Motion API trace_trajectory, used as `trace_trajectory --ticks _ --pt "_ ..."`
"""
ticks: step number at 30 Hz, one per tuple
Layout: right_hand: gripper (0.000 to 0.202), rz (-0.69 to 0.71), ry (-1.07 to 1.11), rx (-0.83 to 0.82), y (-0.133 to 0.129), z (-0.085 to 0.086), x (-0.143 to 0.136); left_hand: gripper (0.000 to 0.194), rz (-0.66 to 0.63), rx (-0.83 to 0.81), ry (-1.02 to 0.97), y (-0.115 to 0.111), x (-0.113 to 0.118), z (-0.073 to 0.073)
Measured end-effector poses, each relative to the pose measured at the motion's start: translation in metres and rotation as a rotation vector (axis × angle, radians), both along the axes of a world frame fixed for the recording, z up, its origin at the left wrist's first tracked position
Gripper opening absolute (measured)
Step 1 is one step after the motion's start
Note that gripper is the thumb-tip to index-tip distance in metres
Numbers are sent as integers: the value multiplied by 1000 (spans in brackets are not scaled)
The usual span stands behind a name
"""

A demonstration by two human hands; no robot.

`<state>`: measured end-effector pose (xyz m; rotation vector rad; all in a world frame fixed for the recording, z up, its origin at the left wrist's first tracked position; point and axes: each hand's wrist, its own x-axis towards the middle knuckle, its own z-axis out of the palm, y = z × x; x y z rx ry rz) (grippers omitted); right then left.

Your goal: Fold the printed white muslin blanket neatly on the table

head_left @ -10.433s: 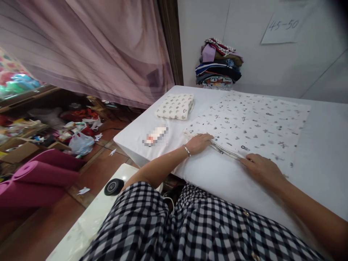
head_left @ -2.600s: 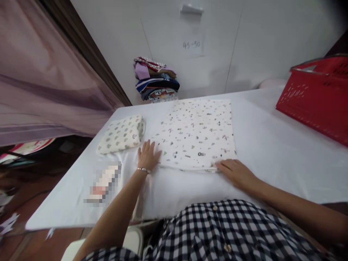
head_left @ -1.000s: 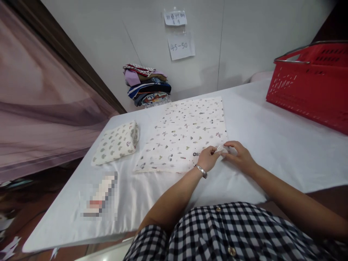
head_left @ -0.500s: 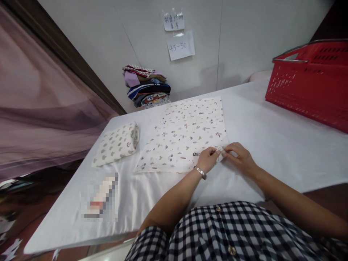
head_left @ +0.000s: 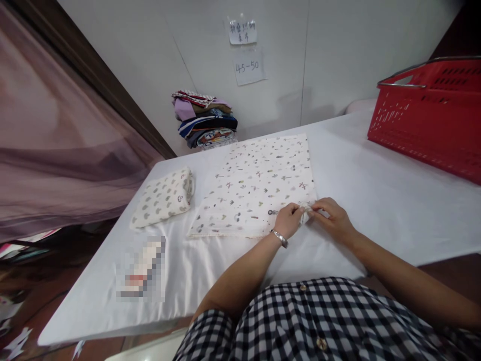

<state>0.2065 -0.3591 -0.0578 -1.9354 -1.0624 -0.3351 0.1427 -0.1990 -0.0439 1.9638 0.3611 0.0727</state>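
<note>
A white printed cloth (head_left: 259, 188) lies spread flat on the white-covered table (head_left: 394, 200), in front of me. Its near right corner is lifted a little and bunched between my two hands. My left hand (head_left: 289, 219), with a silver bracelet at the wrist, pinches the cloth there with thumb and fingers. Right beside it my right hand (head_left: 332, 215) grips the same corner between thumb and fingertips. The fingertips of both hands almost meet, and the edge between them is partly hidden.
A folded cloth with grey-green prints (head_left: 163, 198) lies at the left. Nearer me is a pixelated object (head_left: 143, 268). A stack of folded fabrics (head_left: 206, 120) stands by the wall behind the table. A red basket (head_left: 432, 115) sits at the far right.
Both hands hold the same cloth corner as before, with only slight finger motion. The whole view has shifted slightly.
</note>
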Motion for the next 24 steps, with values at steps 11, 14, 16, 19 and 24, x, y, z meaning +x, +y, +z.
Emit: trace_trajectory --ticks 11,14,16,19,24 --pt "12 11 -74 -42 0 -4 3 20 -3 46 -30 -2 -1 -2" --pt "12 41 -71 -52 -1 -2 1 21 -5 61 -56 -1 -1 -1" --pt "10 60 -79 -20 -1 0 0 22 2 78 -78 -1 -2 0" --pt "3 66 -104 54 -2 1 -2 21 0 147 -126 -1 -6 6" --pt "3 59 -131 102 -3 2 -2 15 -81 315 -212 -4 -14 13"
